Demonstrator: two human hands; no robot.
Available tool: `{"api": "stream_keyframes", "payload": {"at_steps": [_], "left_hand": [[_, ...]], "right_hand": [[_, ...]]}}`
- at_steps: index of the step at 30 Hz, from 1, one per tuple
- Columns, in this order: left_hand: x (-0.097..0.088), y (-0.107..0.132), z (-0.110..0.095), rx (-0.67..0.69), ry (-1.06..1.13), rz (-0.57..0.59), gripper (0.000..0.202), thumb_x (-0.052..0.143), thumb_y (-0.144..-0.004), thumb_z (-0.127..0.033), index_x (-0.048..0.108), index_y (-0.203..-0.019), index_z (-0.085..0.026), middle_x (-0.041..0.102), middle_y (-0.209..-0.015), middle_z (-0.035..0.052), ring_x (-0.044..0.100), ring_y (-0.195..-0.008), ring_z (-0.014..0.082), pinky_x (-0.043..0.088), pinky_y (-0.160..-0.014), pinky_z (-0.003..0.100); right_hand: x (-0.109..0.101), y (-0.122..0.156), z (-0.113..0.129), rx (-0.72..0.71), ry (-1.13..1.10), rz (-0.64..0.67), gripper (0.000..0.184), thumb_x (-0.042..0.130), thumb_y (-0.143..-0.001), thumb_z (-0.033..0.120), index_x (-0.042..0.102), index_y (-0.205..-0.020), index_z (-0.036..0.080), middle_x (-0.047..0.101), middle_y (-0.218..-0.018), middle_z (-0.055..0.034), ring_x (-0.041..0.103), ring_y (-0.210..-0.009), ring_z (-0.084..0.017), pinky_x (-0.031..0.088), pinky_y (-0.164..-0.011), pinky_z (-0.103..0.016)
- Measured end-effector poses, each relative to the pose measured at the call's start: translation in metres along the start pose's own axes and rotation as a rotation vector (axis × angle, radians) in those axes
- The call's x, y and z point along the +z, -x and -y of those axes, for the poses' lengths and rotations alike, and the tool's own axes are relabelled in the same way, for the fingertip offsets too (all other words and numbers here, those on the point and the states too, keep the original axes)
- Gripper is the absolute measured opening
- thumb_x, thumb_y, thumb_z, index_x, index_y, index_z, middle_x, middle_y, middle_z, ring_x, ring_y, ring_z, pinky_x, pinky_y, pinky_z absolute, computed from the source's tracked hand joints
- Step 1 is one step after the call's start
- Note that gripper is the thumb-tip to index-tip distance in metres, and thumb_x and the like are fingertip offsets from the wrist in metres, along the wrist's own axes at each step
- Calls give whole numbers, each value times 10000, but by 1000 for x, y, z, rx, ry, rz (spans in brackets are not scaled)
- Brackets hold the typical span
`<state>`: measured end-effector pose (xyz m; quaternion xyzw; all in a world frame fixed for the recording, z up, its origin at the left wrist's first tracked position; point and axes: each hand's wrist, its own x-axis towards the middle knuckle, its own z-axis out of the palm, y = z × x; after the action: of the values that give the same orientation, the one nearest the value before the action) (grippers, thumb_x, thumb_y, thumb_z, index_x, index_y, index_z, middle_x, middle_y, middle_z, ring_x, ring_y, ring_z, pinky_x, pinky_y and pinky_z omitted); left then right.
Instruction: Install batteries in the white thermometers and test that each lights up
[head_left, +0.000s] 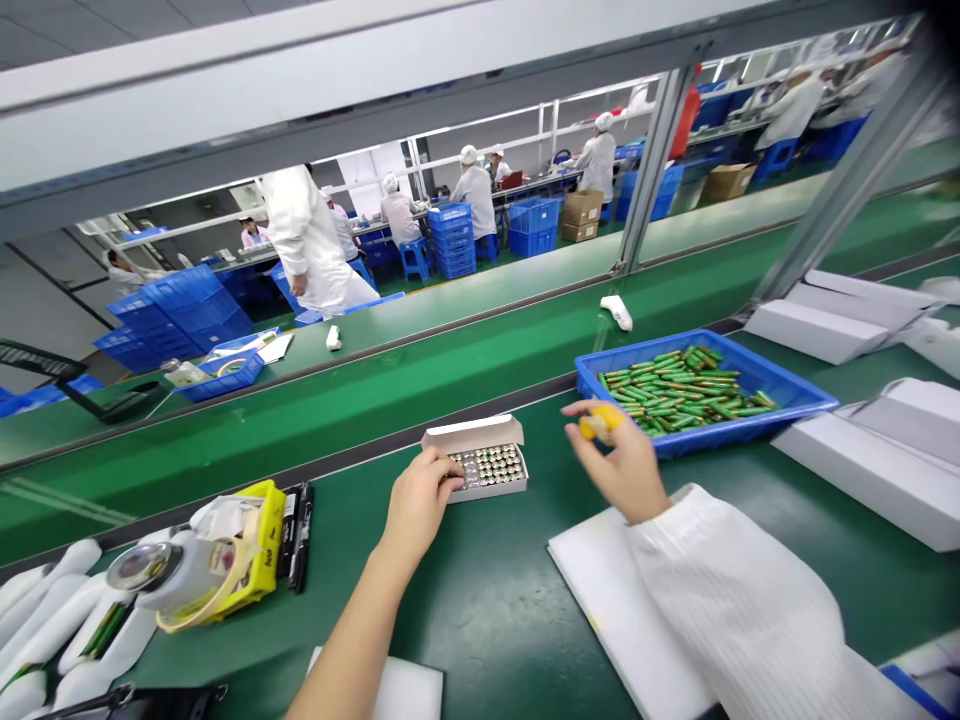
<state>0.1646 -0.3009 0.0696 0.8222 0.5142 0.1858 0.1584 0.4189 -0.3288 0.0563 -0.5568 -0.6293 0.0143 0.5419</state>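
A small white cardboard box (480, 436) with its lid flipped back lies on the green bench, filled with upright batteries (491, 466). My left hand (420, 500) rests against the box's left side, fingers curled on its edge. My right hand (622, 460) hovers to the right of the box, fingers pinched, with a yellow cot on one fingertip; what it pinches I cannot make out. Just beyond it a blue tray (795, 395) holds a heap of green batteries (679, 388).
White flat boxes (870, 470) are stacked at the right, and a white sheet (600, 590) lies under my right sleeve. A yellow tape dispenser (225, 560) and black pens (300, 535) sit at the left. A green conveyor (375, 390) runs behind. Workers sit at far benches.
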Motion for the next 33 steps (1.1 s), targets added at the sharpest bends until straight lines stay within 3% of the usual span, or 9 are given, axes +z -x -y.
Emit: {"api": "stream_keyframes", "payload": {"at_steps": [2, 5, 8, 10, 19, 24, 27, 29, 33], "left_hand": [[1, 0, 1, -21, -1, -1, 100, 554, -837, -144, 627, -870, -203, 590, -908, 7, 584, -832, 162, 430, -713, 268], [0, -1, 1, -20, -13, 25, 93, 572, -820, -137, 623, -872, -195, 577, -915, 23, 577, -846, 180, 433, -723, 283], [-1, -1, -1, -7, -9, 45, 116, 579, -807, -129, 647, -869, -200, 568, -924, 36, 563, -879, 194, 433, -756, 298], [-2, -2, -3, -1, 14, 45, 136, 582, -795, -120, 672, -849, -206, 568, -927, 40, 555, -894, 201, 433, -776, 309], [-15, -3, 4, -137, 374, -68, 130, 562, -801, -195, 684, -834, -162, 671, -851, 67, 630, -801, 201, 489, -768, 340], [-20, -2, 1, -211, 672, -100, 341, 560, -799, -377, 628, -987, -101, 705, -869, 109, 680, -743, 197, 554, -683, 312], [-17, -2, -8, -211, 816, -100, 440, 582, -781, -396, 602, -1093, -86, 708, -928, 120, 689, -759, 191, 570, -723, 323], [-15, 0, -15, -221, 966, -70, 440, 654, -739, -393, 632, -1053, -87, 714, -933, 123, 693, -773, 201, 574, -727, 319], [-14, 3, -26, -245, 1200, -5, 406, 776, -643, -345, 681, -952, -100, 725, -910, 109, 693, -781, 206, 576, -707, 288]], "right_hand": [[11, 11, 20, -133, -119, 218, 181, 474, -888, 212, 564, -1044, 195, 619, -1038, -95, 590, -997, -211, 481, -898, -377], [27, 26, 39, -329, -213, 512, 332, 487, -886, 182, 487, -1218, 175, 547, -1226, -147, 471, -1198, -239, 408, -1003, -443], [37, 34, 43, -374, -191, 724, 444, 540, -860, 189, 447, -1291, 145, 536, -1255, -171, 442, -1234, -266, 333, -1054, -509], [40, 36, 42, -363, -174, 793, 447, 545, -853, 185, 458, -1290, 139, 551, -1239, -170, 456, -1223, -275, 292, -1071, -538], [37, 35, 38, -280, -229, 800, 406, 492, -886, 212, 469, -1288, 157, 520, -1274, -162, 400, -1257, -281, 318, -1059, -519], [33, 33, 40, -149, -345, 781, 315, 458, -913, 300, 483, -1199, 170, 505, -1240, -150, 393, -1228, -270, 313, -1045, -477], [30, 32, 42, 50, -480, 681, 306, 343, -960, 434, 517, -923, 185, 558, -933, -86, 517, -899, -209, 422, -841, -364], [30, 31, 43, 134, -535, 686, 413, 285, -969, 489, 465, -749, 190, 465, -698, -9, 444, -647, -142, 395, -637, -273], [32, 31, 43, 163, -589, 766, 436, 337, -952, 523, 489, -737, 175, 359, -605, 31, 340, -550, -105, 286, -500, -228]]}}
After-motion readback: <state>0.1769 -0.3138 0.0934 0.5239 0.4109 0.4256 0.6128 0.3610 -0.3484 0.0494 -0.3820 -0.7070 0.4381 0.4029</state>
